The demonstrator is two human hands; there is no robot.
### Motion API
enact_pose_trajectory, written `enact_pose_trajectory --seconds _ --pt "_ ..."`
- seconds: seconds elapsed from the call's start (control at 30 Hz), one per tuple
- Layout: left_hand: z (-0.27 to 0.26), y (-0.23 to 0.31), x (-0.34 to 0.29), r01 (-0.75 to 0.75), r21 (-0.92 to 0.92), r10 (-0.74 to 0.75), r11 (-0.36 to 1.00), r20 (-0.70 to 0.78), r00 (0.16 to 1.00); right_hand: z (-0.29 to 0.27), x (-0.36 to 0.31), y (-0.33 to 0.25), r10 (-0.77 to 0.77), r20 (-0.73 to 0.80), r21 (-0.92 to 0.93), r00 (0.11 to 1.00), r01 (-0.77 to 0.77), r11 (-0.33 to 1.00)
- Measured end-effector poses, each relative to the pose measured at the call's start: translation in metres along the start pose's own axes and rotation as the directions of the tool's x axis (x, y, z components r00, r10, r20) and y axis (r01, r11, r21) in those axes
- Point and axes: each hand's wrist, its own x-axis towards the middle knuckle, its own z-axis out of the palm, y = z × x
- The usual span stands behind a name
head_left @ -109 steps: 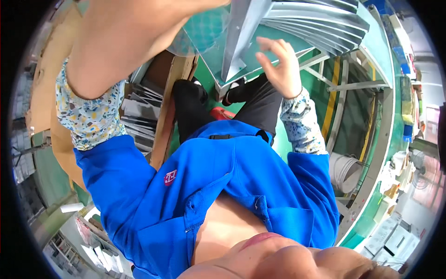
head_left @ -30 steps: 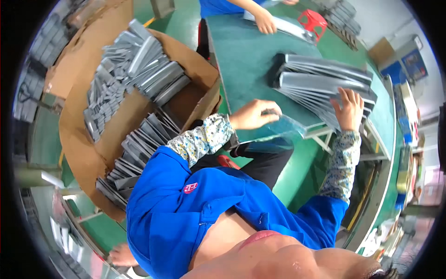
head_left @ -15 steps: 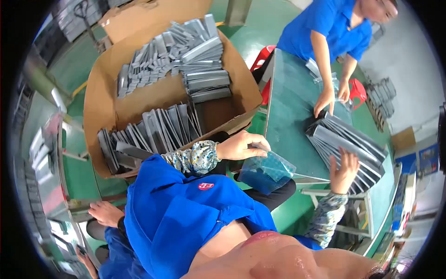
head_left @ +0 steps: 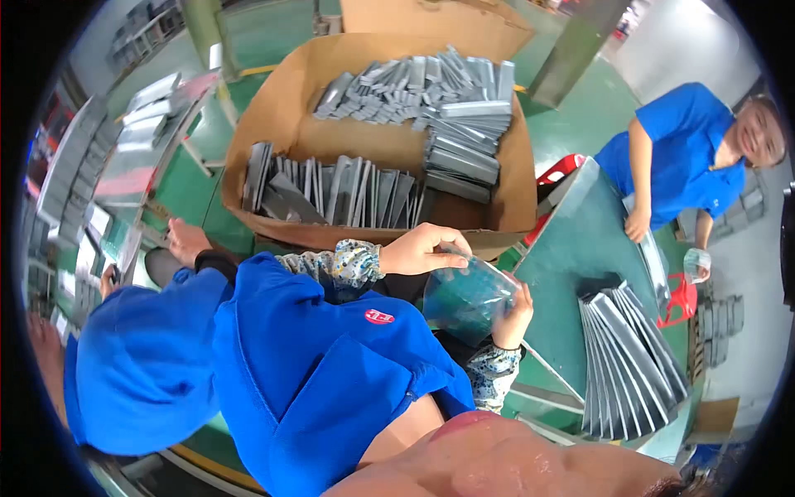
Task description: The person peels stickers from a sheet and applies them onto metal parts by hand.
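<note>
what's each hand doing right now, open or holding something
Left hand: closed, pinching the clear plastic film at its upper edge.
Right hand: touching the film's right side; whether it grips cannot be told.

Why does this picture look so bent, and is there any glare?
Head view: the wide fisheye lens curves the scene and leaves black corners; head view: pale glints show on the clear plastic film, pinched by the left hand with the right hand at its edge; head view: the wall at upper right looks washed out.
</note>
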Motion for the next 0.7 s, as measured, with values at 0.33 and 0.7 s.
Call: enact_pose_trajectory --seconds 0.33,0.7 --pt "0.017 -0.005 -0.031 0.001 -0.036 -0.010 0.999 -0.253 0.967 0.017 -0.008 0.018 -0.104 -0.021 0.011 0.994 0.105 0.994" --pt "0.018 -0.013 -0.075 0.066 0.039 -0.036 0.997 -0.525 0.850 0.018 0.030 -0.034 -0.115 0.438 0.846 0.892 -0.365 0.389"
